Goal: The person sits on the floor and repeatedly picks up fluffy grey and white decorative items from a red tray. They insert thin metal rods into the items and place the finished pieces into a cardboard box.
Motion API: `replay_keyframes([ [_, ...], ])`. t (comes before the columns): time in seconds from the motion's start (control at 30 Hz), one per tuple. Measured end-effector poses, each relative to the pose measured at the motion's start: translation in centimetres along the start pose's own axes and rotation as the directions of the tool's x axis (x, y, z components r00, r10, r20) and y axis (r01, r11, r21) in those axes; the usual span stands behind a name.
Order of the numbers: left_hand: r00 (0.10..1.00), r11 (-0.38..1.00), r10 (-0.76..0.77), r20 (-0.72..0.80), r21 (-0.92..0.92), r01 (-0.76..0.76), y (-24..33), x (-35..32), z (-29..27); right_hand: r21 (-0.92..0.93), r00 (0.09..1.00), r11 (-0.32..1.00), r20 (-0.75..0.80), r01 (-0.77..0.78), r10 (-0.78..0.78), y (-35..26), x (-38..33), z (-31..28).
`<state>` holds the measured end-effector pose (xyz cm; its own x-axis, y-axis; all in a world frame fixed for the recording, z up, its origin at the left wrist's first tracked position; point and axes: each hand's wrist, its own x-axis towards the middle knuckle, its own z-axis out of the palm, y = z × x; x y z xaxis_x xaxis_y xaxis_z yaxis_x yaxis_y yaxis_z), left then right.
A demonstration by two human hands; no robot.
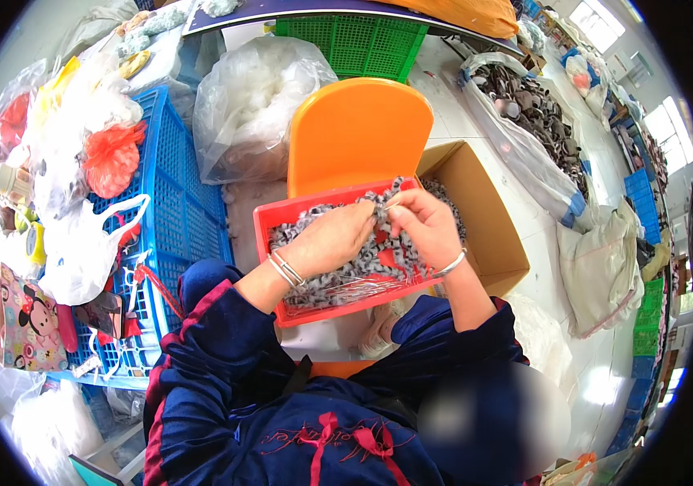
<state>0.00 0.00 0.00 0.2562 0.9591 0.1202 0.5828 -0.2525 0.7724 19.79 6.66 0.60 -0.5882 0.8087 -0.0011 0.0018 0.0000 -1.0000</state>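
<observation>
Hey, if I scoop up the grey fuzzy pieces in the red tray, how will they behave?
The grey fuzzy pieces would probably be light, being small and fluffy. They'd likely bend rather than stay stiff, since many look curled. Some may cling together, as they lie heaped in the red tray.

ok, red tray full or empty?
Partly filled: grey fuzzy pieces spread across the red tray, with red showing between them.

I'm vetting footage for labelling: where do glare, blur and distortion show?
Head view: glare on the white floor, right; head view: blurred patch, lower right; head view: dark blue tabletop bowed by fisheye, top; head view: left hand and right hand fairly sharp.
</observation>
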Motion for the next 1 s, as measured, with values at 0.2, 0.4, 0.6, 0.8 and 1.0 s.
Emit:
replay_keyframes([
  [0.2,0.999,0.999,0.038,-0.036,-0.016,-0.039,0.3,0.6,0.7,-0.232,0.997,0.971,-0.04,0.059,-0.07,-2.2,-0.5,-1.7],
  [0.4,1.0,0.999,0.018,-0.006,0.031,-0.017,0.0,0.0,-0.2,-0.427,0.99,0.894,0.016,0.135,-0.142,-1.9,-0.3,-0.5],
  [0.6,0.998,1.0,0.01,-0.056,-0.023,-0.012,-0.1,0.1,0.0,-0.495,0.993,0.861,0.03,0.114,-0.114,-1.7,-0.4,1.1],
  [0.8,0.992,0.998,0.02,-0.126,-0.05,-0.026,-0.4,0.2,0.4,-0.657,0.955,0.707,0.063,0.259,-0.291,-1.3,-0.2,1.2],
  [1.0,0.977,0.991,-0.117,-0.178,-0.079,0.104,-0.3,0.7,1.8,-0.895,0.8,0.348,0.015,0.279,-0.6,1.0,0.8,3.6],
])
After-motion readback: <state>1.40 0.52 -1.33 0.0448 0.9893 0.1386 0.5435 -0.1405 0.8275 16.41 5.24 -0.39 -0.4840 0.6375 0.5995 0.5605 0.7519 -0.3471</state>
